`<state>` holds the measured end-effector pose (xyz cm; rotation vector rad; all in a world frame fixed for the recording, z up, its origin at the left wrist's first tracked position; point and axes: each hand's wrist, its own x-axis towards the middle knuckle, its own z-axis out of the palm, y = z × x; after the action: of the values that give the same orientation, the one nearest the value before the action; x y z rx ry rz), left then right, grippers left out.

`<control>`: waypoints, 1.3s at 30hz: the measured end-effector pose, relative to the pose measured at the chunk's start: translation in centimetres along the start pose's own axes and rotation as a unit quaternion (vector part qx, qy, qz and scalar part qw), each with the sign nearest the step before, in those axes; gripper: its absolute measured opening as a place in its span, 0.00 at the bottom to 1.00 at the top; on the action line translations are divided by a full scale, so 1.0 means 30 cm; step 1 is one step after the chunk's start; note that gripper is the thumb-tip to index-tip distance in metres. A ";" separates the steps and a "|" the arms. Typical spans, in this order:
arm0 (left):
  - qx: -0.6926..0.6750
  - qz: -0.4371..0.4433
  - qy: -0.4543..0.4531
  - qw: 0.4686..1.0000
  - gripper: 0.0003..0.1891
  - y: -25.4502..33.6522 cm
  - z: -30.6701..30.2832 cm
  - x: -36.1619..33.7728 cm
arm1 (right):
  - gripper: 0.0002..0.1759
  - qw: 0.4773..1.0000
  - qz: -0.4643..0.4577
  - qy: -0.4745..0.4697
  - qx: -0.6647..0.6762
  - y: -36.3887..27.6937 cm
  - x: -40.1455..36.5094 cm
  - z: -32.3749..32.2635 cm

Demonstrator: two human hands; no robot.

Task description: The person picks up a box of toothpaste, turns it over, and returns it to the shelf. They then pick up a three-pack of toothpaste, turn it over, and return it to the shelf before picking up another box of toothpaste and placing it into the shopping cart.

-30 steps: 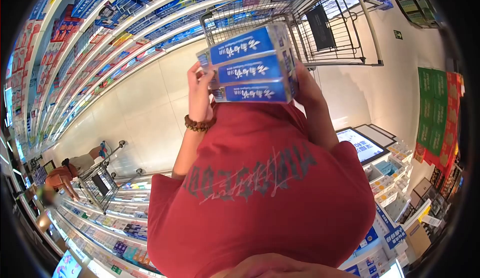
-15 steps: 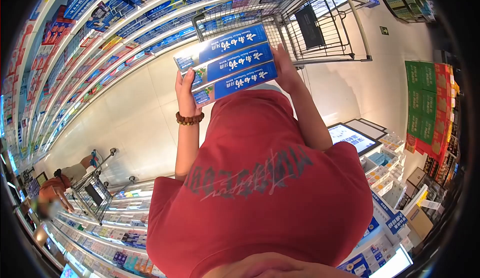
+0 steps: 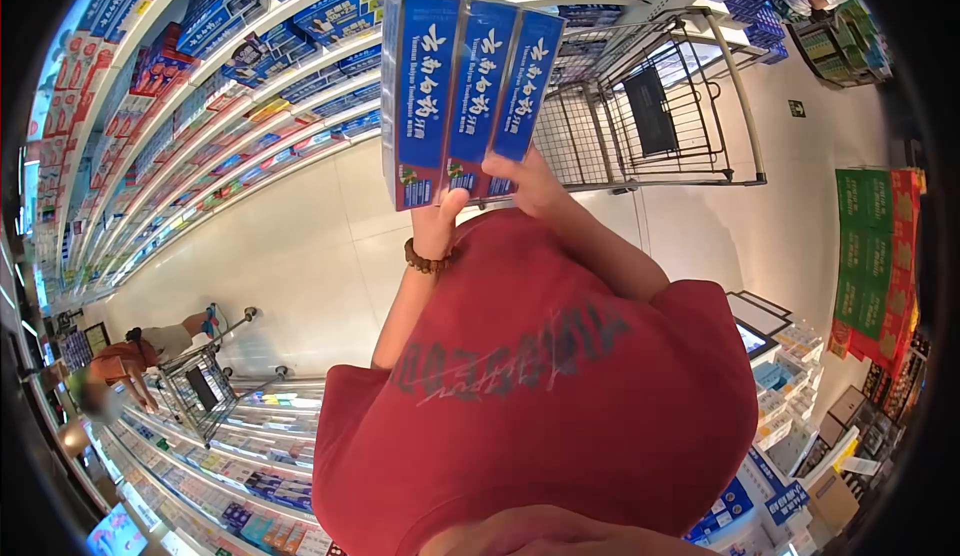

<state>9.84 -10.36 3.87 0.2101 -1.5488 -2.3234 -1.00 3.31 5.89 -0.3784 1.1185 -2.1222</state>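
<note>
Three blue and red toothpaste boxes stand side by side, their long sides running up and down the view and their printed fronts facing me. My left hand, with a brown bead bracelet on the wrist, grips their lower end, its thumb on the front near the left and middle boxes. My right hand holds the lower right part, thumb over the front of the right box. The other fingers of both hands are mostly hidden behind the boxes.
Shelves of boxed goods run along the left and top. A wire shopping cart stands beyond my right hand. Another person is with a cart at lower left. Green and red stacked cartons are at right.
The boxes have turned from lying crosswise to upright in the view. Both hands have come closer together at their lower end. The view has shifted slightly against the shelves and cart.
</note>
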 end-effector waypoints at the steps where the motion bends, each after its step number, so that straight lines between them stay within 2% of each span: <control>1: 0.006 0.000 0.027 1.000 0.39 -0.032 -0.035 0.006 | 0.47 0.998 0.026 0.042 0.031 0.001 0.022 -0.020; 2: 0.010 0.002 0.054 0.998 0.40 -0.064 -0.071 0.023 | 0.48 0.999 0.012 0.030 0.010 -0.019 0.047 -0.048; 3: 0.051 0.021 0.122 0.991 0.46 -0.009 -0.050 0.055 | 0.49 1.000 -0.001 0.018 -0.012 -0.047 0.066 -0.089; 5: 0.089 0.036 0.195 0.976 0.57 0.008 -0.160 0.066 | 0.52 0.998 0.010 0.015 -0.057 -0.084 0.086 -0.189; 6: 0.126 0.079 0.202 0.968 0.56 0.041 -0.197 0.090 | 0.54 0.995 0.006 0.013 -0.103 -0.113 0.098 -0.218; 7: 0.172 0.120 0.192 0.959 0.56 0.101 -0.196 0.132 | 0.55 0.989 0.003 0.011 -0.149 -0.153 0.113 -0.235; 8: 0.205 0.172 0.170 0.948 0.49 0.157 -0.175 0.185 | 0.56 0.981 0.000 0.007 -0.195 -0.181 0.133 -0.261; 9: 0.307 0.175 0.140 0.925 0.45 0.212 -0.145 0.237 | 0.58 0.975 -0.016 0.008 -0.223 -0.171 0.159 -0.307; 12: 0.567 0.210 0.021 0.796 0.39 0.307 -0.048 0.432 | 0.58 0.967 0.051 -0.033 -0.249 -0.271 0.229 -0.323; 14: 0.560 0.177 -0.032 0.809 0.45 0.287 0.019 0.573 | 0.60 0.920 0.034 -0.034 -0.388 -0.319 0.280 -0.342; 16: 0.448 0.035 -0.162 0.879 0.57 0.234 0.059 0.715 | 0.63 0.839 0.038 -0.047 -0.540 -0.452 0.338 -0.329; 18: 0.303 -0.105 -0.185 0.929 0.59 0.208 0.057 0.758 | 0.64 0.829 0.057 -0.055 -0.553 -0.482 0.390 -0.385; 20: 0.414 -0.022 -0.193 0.889 0.60 0.130 0.036 0.784 | 0.64 0.812 0.048 -0.068 -0.578 -0.501 0.449 -0.448; 21: 0.469 0.015 -0.192 0.862 0.55 0.112 0.048 0.793 | 0.62 0.758 0.022 -0.101 -0.644 -0.500 0.480 -0.484; 24: 0.552 0.010 -0.209 0.807 0.49 0.032 0.003 0.863 | 0.57 0.694 0.005 -0.134 -0.708 -0.467 0.578 -0.553; 25: 0.571 0.021 -0.190 0.799 0.44 0.020 0.001 0.881 | 0.51 0.679 -0.049 -0.134 -0.720 -0.438 0.612 -0.577; 28: 0.617 0.061 -0.159 0.769 0.41 -0.004 -0.031 0.956 | 0.46 0.650 -0.088 -0.096 -0.749 -0.373 0.710 -0.602; 29: 0.635 0.103 -0.138 0.754 0.40 -0.027 -0.063 0.982 | 0.40 0.642 -0.138 -0.080 -0.750 -0.352 0.744 -0.602; 32: 0.721 0.212 -0.068 0.656 0.41 -0.067 -0.130 1.056 | 0.37 0.585 -0.239 -0.048 -0.774 -0.282 0.859 -0.609; 33: 0.751 0.211 -0.049 0.624 0.42 -0.083 -0.145 1.077 | 0.36 0.583 -0.250 -0.044 -0.772 -0.269 0.891 -0.604; 36: 0.762 0.193 -0.028 0.618 0.42 -0.135 -0.195 1.151 | 0.37 0.510 -0.336 -0.018 -0.791 -0.217 0.996 -0.639; 39: 0.753 0.205 0.005 0.625 0.42 -0.183 -0.225 1.220 | 0.38 0.498 -0.330 -0.009 -0.802 -0.192 1.084 -0.665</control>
<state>-23.25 -27.42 -1.48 0.1841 -2.6831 -0.1820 -37.56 -5.11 -3.14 -1.8301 2.9902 -0.6424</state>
